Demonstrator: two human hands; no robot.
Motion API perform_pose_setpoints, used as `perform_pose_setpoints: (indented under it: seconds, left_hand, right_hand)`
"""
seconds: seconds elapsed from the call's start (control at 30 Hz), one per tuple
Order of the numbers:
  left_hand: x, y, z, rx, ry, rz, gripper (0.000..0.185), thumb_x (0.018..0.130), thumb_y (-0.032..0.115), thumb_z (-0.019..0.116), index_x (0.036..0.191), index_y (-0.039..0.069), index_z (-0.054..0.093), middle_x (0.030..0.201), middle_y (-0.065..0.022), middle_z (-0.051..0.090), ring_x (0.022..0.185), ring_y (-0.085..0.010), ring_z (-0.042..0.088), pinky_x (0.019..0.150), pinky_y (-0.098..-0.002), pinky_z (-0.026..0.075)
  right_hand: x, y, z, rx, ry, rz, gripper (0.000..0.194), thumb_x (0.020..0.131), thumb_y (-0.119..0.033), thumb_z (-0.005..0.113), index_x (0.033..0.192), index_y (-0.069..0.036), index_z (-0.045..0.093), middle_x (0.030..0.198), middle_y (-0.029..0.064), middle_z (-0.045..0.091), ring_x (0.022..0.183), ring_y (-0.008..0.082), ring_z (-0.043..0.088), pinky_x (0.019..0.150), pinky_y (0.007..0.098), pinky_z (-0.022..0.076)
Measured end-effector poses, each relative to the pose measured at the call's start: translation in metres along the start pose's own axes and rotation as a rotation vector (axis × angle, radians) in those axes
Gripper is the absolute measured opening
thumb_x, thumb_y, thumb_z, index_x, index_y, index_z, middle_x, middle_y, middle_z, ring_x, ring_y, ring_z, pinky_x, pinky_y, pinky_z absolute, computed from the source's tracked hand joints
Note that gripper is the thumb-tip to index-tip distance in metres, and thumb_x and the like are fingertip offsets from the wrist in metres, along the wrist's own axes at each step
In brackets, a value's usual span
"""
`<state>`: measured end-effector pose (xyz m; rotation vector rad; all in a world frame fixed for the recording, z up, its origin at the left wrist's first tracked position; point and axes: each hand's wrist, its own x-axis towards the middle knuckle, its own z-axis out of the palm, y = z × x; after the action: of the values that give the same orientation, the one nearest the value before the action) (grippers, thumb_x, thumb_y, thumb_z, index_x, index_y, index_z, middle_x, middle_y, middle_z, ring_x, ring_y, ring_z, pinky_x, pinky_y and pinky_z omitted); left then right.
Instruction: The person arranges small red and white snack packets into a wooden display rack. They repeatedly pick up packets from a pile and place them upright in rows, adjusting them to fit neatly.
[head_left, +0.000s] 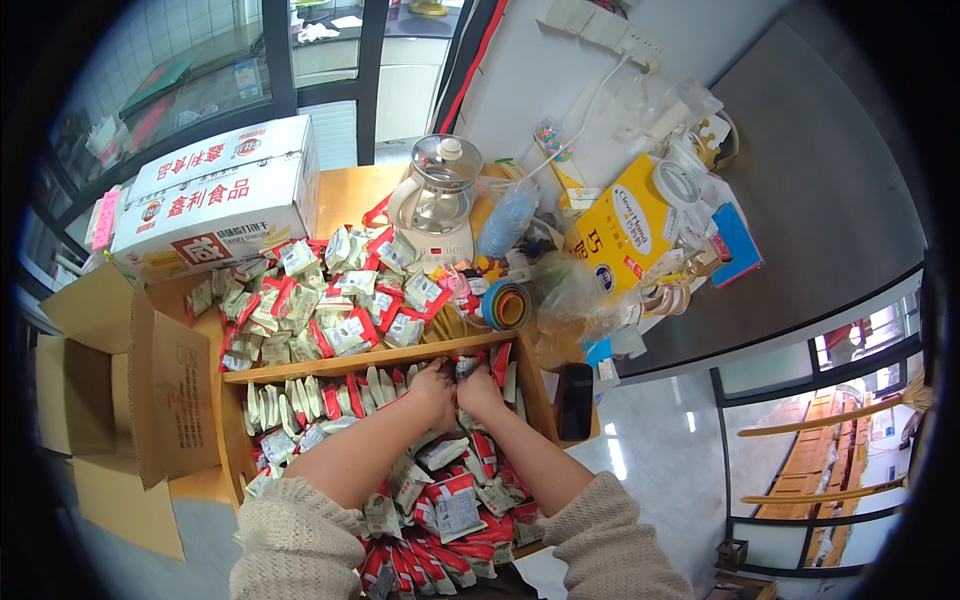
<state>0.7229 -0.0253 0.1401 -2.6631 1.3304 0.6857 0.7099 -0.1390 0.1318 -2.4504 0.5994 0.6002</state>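
Observation:
My left hand (432, 388) and my right hand (478, 393) reach side by side into a wooden drawer (375, 361), close to its far wall. Small red and pale-green snack packets (454, 504) fill the drawer. Along the far side, several packets (304, 397) stand on edge in a row; nearer me they lie loose and overlapping. One packet (466, 365) shows at the fingertips of my right hand, between the two hands. The fingers point down among the packets and are partly hidden, so their grip is unclear.
Behind the drawer lies a heap of similar packets (330, 300). A glass electric kettle (442, 195), a white biscuit carton (217, 199) and a yellow box (626, 225) stand around it. An opened cardboard box (176, 397) is at left, a black phone (576, 401) at the right corner.

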Motion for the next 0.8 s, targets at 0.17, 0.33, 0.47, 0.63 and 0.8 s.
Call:
perform_pose_setpoints:
  seconds: [0.17, 0.33, 0.47, 0.63, 0.8]
  left_hand:
    - [0.018, -0.002, -0.003, -0.22, -0.265, -0.03, 0.058, 0.069, 0.036, 0.057, 0.117, 0.004, 0.062, 0.117, -0.0186, 0.063, 0.12, -0.0299, 0.053, 0.114, -0.0479, 0.012]
    - [0.021, -0.005, 0.005, -0.437, -0.216, -0.035, 0.051, 0.069, 0.026, 0.058, 0.114, 0.003, 0.061, 0.12, -0.0198, 0.06, 0.125, -0.035, 0.046, 0.113, -0.0529, 0.013]
    - [-0.007, -0.021, 0.025, -0.545, 0.201, 0.082, 0.039, 0.07, 0.022, 0.061, 0.104, 0.002, 0.061, 0.109, -0.0155, 0.062, 0.109, -0.0342, 0.056, 0.106, -0.0523, 0.028]
    - [-0.032, -0.037, 0.017, -0.645, 0.254, 0.11, 0.029, 0.071, 0.006, 0.058, 0.099, 0.003, 0.058, 0.114, -0.0175, 0.053, 0.105, -0.0378, 0.053, 0.089, -0.0426, 0.046]
    - [-0.019, -0.027, -0.001, -0.59, 0.51, 0.163, 0.052, 0.076, 0.01, 0.059, 0.126, 0.005, 0.048, 0.12, -0.0165, 0.052, 0.111, -0.0342, 0.052, 0.097, -0.0412, 0.042]
  right_hand:
    - [0.009, 0.008, 0.006, 0.065, 0.057, 0.031, 0.057, 0.08, -0.019, 0.058, 0.125, 0.008, 0.038, 0.113, 0.0333, 0.058, 0.109, 0.0424, 0.057, 0.093, 0.0469, 0.0456]
    - [0.011, 0.021, 0.001, 0.059, 0.023, -0.066, 0.063, 0.081, -0.025, 0.058, 0.128, 0.009, 0.034, 0.109, 0.0337, 0.059, 0.105, 0.0445, 0.058, 0.091, 0.0479, 0.0467]
    - [0.014, 0.018, 0.008, 0.129, 0.077, -0.073, 0.064, 0.082, -0.029, 0.059, 0.13, 0.005, 0.035, 0.113, 0.0341, 0.057, 0.105, 0.0447, 0.058, 0.089, 0.0476, 0.0467]
    - [0.027, 0.012, 0.023, -0.043, -0.106, -0.193, 0.048, 0.086, -0.03, 0.058, 0.111, 0.01, 0.052, 0.103, 0.0321, 0.061, 0.098, 0.0437, 0.06, 0.083, 0.0486, 0.0484]
    - [0.011, 0.012, -0.001, 0.36, -0.214, -0.305, 0.034, 0.086, -0.023, 0.054, 0.098, 0.009, 0.057, 0.096, 0.0298, 0.063, 0.093, 0.0438, 0.061, 0.082, 0.0478, 0.0495]
